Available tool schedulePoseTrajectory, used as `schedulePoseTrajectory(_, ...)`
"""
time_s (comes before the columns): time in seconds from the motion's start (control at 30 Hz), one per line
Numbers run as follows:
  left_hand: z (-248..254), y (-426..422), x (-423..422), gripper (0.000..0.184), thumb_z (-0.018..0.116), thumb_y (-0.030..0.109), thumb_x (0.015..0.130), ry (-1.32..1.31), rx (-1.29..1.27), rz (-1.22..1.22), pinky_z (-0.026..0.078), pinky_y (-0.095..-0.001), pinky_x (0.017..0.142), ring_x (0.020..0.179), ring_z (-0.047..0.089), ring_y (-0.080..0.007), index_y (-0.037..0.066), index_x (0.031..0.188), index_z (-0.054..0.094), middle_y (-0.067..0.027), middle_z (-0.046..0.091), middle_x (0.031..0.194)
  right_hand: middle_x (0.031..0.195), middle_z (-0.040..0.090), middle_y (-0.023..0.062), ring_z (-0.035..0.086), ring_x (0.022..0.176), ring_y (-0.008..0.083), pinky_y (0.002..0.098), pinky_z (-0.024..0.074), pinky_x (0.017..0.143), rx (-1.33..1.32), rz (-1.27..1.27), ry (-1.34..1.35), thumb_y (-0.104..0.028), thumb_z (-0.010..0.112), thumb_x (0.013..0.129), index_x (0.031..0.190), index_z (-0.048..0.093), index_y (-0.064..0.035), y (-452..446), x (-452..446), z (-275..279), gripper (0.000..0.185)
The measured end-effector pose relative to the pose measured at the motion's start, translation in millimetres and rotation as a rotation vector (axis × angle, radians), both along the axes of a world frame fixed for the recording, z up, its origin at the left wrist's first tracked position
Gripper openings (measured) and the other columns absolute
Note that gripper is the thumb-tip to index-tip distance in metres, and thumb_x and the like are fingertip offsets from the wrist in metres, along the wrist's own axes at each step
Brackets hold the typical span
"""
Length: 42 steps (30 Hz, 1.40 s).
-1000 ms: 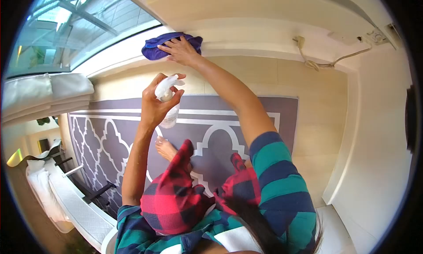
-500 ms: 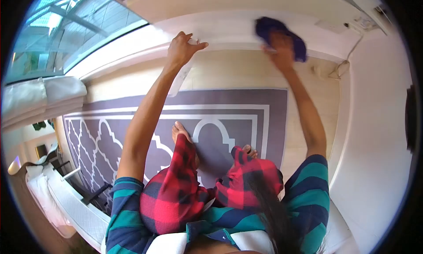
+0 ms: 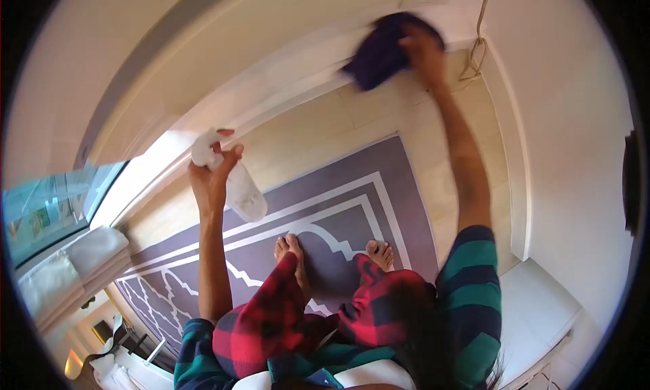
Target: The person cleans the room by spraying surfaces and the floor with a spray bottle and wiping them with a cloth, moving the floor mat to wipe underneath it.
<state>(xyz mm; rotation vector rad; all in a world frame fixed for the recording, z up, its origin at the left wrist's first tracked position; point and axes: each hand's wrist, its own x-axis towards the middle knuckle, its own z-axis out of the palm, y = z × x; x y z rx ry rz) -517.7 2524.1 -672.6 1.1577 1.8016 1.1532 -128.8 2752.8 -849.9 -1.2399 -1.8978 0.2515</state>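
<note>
"Which hand is nearer the cloth [image 3: 380,53]?"

"The right hand [image 3: 428,58]. It holds the cloth at the end toward the cord [image 3: 481,21], though blur hides just how the fingers sit."

"And which way does the cloth run from that grip?"

"Mostly out to the left, its long axis slanting down along the low white wall [image 3: 305,68]. I can't tell whether all of it touches the wall."

"What about the left hand [image 3: 211,180]?"

"Well apart from the cloth, down and to the left of it. That grip is closed around the neck of the spray bottle [image 3: 247,195]."

"Is the bottle upright?"

"It looks tilted: the spray head is up by the fingers, and the base slants down and right, over the edge of the rug [image 3: 412,200]."
</note>
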Motion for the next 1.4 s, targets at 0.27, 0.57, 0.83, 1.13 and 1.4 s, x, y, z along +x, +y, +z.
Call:
schedulePoseTrajectory(0.27,-9.3,15.6,33.2,0.026,0.075,0.008,0.072,-0.091,-0.145,-0.135,0.042,-0.0234,0.066,0.072,0.056,-0.0076,0.004,0.096,0.064,0.0039,0.044,0.075,0.115,0.053,0.0246,0.048,0.110,0.0441,0.0603,0.0393,0.085,0.215,-0.894,-0.654,-0.025,0.052,0.082,0.103,0.060,0.0007,60.4,-36.3,-30.8,0.034)
schedulePoseTrajectory(0.57,27.1,15.5,41.7,0.022,0.073,0.007,0.072,0.140,-0.160,-0.177,0.042,-0.0225,0.065,0.069,0.051,-0.0067,0.003,0.093,0.065,0.0001,0.062,0.092,0.122,0.048,0.0231,0.039,0.124,0.0339,0.0628,0.0412,0.079,-0.078,-1.109,-0.241,-0.031,0.045,0.086,0.107,0.060,-0.0019,98.0,34.6,-4.7,0.039)
schedulePoseTrajectory(0.83,38.3,2.4,73.9,0.023,0.072,0.007,0.075,0.034,-0.029,-0.194,0.039,-0.0202,0.061,0.064,0.047,-0.0049,0.004,0.097,0.066,0.0045,0.048,0.068,0.120,0.048,0.0154,0.042,0.112,0.0384,0.0546,0.0423,0.077,-0.054,-0.836,-0.035,-0.023,0.049,0.087,0.096,0.059,-0.0113,33.4,26.6,9.6,0.018)
schedulePoseTrajectory(1.13,17.6,12.3,111.9,0.020,0.072,0.008,0.074,0.000,-0.018,-0.429,0.037,-0.0214,0.061,0.068,0.045,-0.0059,0.007,0.093,0.065,0.0037,0.045,0.072,0.089,0.059,0.0064,0.057,0.081,0.0171,0.0327,0.0488,0.069,-0.300,-0.494,1.237,-0.011,0.048,0.088,0.098,0.057,-0.0034,-72.5,81.6,34.1,0.015)
schedulePoseTrajectory(1.4,7.2,28.6,130.2,0.020,0.072,0.007,0.076,0.101,-0.102,-0.552,0.041,-0.0225,0.063,0.071,0.051,-0.0068,0.003,0.094,0.064,0.0009,0.056,0.080,0.133,0.043,0.0152,0.047,0.116,0.0298,0.0415,0.0426,0.089,0.222,-0.605,-0.609,-0.007,0.059,0.078,0.134,0.035,-0.0072,-34.6,173.1,30.3,0.061)
